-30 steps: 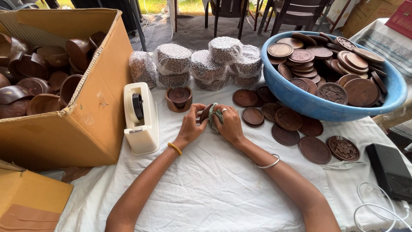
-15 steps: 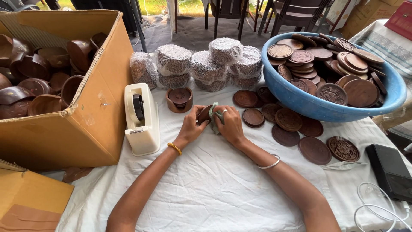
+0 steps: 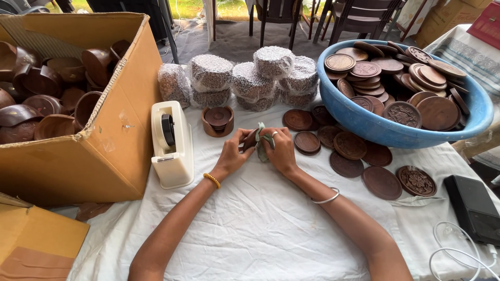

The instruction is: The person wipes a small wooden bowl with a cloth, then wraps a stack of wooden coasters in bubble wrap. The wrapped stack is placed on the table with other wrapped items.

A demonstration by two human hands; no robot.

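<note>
We record both hands meeting just in front of the white tape dispenser [image 3: 172, 144], to its right, over the white cloth covering the tabletop [image 3: 260, 224]. The left hand [image 3: 233, 152], with a beaded bracelet at the wrist, has its fingers [image 3: 244, 136] curled and pinched on the edge of a small dark wooden disc [image 3: 250, 140]. The right hand [image 3: 281, 150], wearing a ring and a thin bangle, presses its fingers [image 3: 271, 134] closed around a pale green cloth [image 3: 263, 143] that lies against the disc's far face. We find the disc held on edge between the two hands, slightly above the tabletop and just right of the dispenser. Behind the dispenser and to its right we note an open round wooden holder [image 3: 217, 120] with discs stacked inside, and beyond it a row of bubble-wrapped bundles [image 3: 245, 80]. Well to the right of the dispenser stands a blue basin [image 3: 385, 130] heaped with carved wooden lids, with more loose discs [image 3: 354, 156] lying flat in front of it. Directly left of the dispenser, touching or nearly so, sits a large cardboard box [image 3: 109, 145] filled with dark wooden bowls [image 3: 47, 99].
</note>
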